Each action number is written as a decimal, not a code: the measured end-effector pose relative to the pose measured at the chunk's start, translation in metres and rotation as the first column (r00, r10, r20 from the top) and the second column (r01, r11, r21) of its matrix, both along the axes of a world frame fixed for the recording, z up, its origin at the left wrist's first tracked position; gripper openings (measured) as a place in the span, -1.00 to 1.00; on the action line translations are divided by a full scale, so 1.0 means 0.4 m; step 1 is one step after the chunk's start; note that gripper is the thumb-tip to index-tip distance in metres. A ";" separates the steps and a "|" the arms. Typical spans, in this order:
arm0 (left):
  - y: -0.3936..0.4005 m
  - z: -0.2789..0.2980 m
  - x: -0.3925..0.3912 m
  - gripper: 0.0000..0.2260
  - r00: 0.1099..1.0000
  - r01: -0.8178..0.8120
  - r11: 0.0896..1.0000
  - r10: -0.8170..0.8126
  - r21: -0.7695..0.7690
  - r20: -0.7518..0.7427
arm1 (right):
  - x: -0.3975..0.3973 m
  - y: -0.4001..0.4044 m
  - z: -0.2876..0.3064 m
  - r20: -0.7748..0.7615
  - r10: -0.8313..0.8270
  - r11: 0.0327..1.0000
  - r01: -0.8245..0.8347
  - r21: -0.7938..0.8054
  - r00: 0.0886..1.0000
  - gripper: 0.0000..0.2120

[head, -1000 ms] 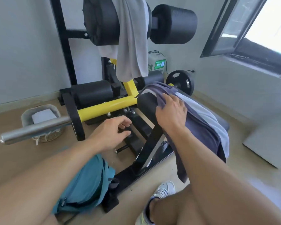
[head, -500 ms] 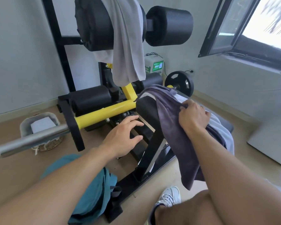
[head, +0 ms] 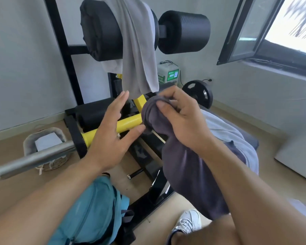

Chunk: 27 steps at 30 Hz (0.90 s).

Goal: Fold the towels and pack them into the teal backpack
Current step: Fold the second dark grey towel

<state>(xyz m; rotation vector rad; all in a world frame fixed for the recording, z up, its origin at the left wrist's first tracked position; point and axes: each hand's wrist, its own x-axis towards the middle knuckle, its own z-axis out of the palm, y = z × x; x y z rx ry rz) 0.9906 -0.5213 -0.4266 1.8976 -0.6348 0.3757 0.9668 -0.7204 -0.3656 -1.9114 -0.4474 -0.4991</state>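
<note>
Right hand (head: 182,119) grips bunched top of dark purple-grey cloth towel (head: 189,167); long axis hangs downward. Left hand (head: 111,137) open, empty, just beside it, thumb nearly touching.

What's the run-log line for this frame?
step: unfold/fold start | right hand: grips dark towel, lifted | left hand: open, reaching | grey towel: on roller | teal backpack: floor

Right hand (head: 180,119) fingers curled in a grip, left hand (head: 111,137) splayed.
</note>
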 end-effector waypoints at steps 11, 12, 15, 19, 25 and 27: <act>0.055 0.012 -0.021 -0.81 0.976 -0.158 0.967 0.121 -0.201 -0.181 | 0.010 0.035 -0.044 -0.443 0.136 0.985 -0.171 -0.038 0.886 -0.86; 0.070 0.009 -0.012 -0.80 0.964 -0.224 0.948 0.180 -0.228 -0.197 | 0.015 0.027 -0.050 -0.528 0.129 0.979 -0.194 -0.067 0.839 -0.83; 0.112 0.009 0.017 -0.84 0.877 -0.467 0.841 0.401 -0.272 -0.265 | 0.031 -0.004 -0.072 -0.752 0.121 0.925 -0.348 -0.151 0.648 -0.77; 0.178 -0.024 0.040 -0.81 0.729 -0.610 0.786 0.606 0.099 -0.318 | 0.036 -0.020 -0.089 -0.886 0.065 0.891 -0.425 -0.156 0.460 -0.83; 0.193 -0.040 0.014 -0.72 0.814 -0.362 0.887 0.451 0.288 -0.367 | 0.050 0.091 -0.127 -0.757 0.168 0.979 -0.016 0.204 0.632 -0.82; 0.165 -0.034 -0.006 -0.75 0.842 -0.218 0.962 0.271 0.165 -0.467 | 0.046 0.139 -0.148 -0.757 0.111 0.993 -0.108 0.054 0.644 -0.73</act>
